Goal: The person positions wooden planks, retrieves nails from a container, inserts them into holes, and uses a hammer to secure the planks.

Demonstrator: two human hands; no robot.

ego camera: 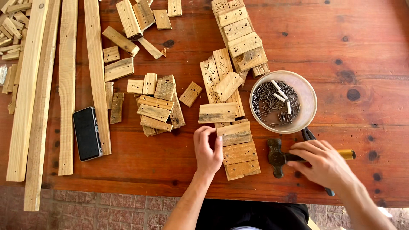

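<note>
The left hand (207, 150) rests half open, touching a wood block (234, 133). At 3 o'clock from it, the right hand (322, 162) curls around a hammer (277, 157) on the worktop (140, 153).

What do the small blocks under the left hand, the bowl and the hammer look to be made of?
Blocks: bare, unfinished wood, with visible grain and nail holes. Bowl: pale, translucent, probably plastic. Hammer: dark head, likely metal; its handle is mostly covered by the right hand, with a yellowish end showing.
</note>
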